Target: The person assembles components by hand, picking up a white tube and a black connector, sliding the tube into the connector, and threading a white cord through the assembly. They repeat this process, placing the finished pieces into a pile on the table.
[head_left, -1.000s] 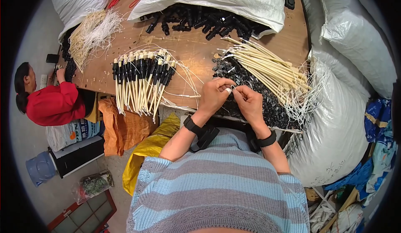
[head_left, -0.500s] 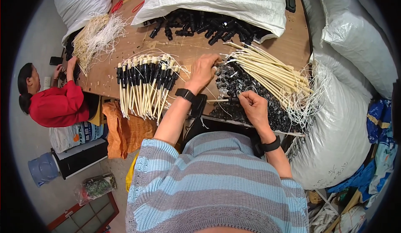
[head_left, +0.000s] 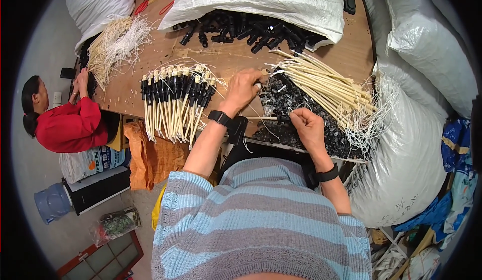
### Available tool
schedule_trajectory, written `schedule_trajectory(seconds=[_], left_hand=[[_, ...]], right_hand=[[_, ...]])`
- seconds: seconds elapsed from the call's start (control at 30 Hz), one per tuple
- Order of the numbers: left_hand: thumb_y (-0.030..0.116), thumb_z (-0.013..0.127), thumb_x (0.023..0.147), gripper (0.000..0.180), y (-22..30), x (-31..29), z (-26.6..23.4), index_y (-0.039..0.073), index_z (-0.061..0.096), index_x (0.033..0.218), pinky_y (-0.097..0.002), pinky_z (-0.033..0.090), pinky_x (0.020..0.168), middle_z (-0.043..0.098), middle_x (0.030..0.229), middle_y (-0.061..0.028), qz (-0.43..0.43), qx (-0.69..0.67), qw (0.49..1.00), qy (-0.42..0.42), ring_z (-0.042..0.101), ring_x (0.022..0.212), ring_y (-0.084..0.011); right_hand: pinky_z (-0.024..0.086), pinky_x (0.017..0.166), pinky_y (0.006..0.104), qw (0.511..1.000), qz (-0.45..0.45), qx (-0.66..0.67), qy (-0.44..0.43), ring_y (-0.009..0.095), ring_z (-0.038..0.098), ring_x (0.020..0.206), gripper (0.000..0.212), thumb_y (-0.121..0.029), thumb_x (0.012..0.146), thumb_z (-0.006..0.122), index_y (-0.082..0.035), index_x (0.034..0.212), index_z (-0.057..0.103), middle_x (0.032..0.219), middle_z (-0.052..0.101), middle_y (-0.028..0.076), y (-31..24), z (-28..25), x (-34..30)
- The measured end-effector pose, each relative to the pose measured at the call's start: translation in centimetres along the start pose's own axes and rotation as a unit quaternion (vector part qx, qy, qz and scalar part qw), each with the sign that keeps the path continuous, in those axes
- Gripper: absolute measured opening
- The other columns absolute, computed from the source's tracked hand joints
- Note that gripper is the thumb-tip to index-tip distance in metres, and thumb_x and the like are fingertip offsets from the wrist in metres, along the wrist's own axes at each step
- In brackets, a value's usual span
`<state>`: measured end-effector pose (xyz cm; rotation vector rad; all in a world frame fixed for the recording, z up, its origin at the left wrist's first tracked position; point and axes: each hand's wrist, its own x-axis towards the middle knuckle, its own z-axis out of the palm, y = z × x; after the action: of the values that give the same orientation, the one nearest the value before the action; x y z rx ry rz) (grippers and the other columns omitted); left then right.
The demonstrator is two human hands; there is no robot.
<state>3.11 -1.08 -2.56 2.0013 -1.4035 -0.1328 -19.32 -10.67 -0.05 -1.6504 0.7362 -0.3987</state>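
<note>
My left hand (head_left: 242,90) is closed, its fingertips pinched at the left edge of a heap of small black and clear pieces (head_left: 286,97); what they hold is too small to make out. My right hand (head_left: 309,127) pinches a thin white cord (head_left: 290,111) over that heap. Between my hands lies a cream stick (head_left: 262,118), with a black part at its right end near my right fingertips. A bundle of cream sticks with white cords (head_left: 326,84) rests on the heap's far right side. Left of my left hand, several cream sticks with black sockets (head_left: 175,99) lie in a row.
A white woven sack (head_left: 256,1) spills black sockets (head_left: 261,31) at the table's far side. Another cord bundle (head_left: 118,44) lies far left, by a co-worker in red (head_left: 70,122). Full white sacks (head_left: 406,149) stand against the table's right. An orange sack (head_left: 150,154) hangs below left.
My right hand has shifted slightly right and down. The black part on the stick's end now shows beside it. My left hand has barely moved. The co-worker's hands have come together.
</note>
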Motion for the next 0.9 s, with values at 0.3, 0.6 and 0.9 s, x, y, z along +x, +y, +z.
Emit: schedule_trajectory(seconds=[0.3, 0.6, 0.9], left_hand=[[-0.008, 0.058, 0.08, 0.028, 1.1, -1.9, -2.7, 0.004, 0.067, 0.104, -0.031, 0.055, 0.08, 0.071, 0.094, -0.0103, -0.214, -0.043, 0.976, -0.006, 0.069, 0.088, -0.0201], [-0.008, 0.062, 0.077, 0.028, -0.1, -0.5, -0.3, 0.006, 0.07, 0.1, -0.0265, 0.051, 0.067, 0.066, 0.086, -0.0039, -0.174, -0.075, 0.982, -0.009, 0.064, 0.079, -0.0142], [-0.007, 0.063, 0.071, 0.029, 10.7, -2.8, 1.6, 0.006, 0.07, 0.096, -0.0309, 0.053, 0.069, 0.071, 0.09, -0.0063, 0.099, -0.123, 0.985, 0.069, 0.068, 0.083, -0.0213]], right_hand=[[0.032, 0.051, 0.0199, 1.0, 0.025, 0.013, -0.006, 0.0, 0.039, 0.057, 0.013, -0.011, 0.089, 0.066, 0.001, 0.083, 0.065, 0.06, 0.048, -0.007, 0.2, -0.3, 0.1], [0.031, 0.05, 0.019, 0.999, 0.037, 0.03, 0.0, -0.001, 0.038, 0.057, 0.013, -0.011, 0.09, 0.065, 0.001, 0.083, 0.065, 0.06, 0.048, -0.009, -0.2, -0.5, 0.0], [0.031, 0.049, 0.0189, 0.998, 0.019, 0.056, 0.017, -0.001, 0.04, 0.057, 0.01, -0.008, 0.09, 0.063, 0.001, 0.086, 0.066, 0.061, 0.05, -0.009, 1.3, 0.3, 0.8]])
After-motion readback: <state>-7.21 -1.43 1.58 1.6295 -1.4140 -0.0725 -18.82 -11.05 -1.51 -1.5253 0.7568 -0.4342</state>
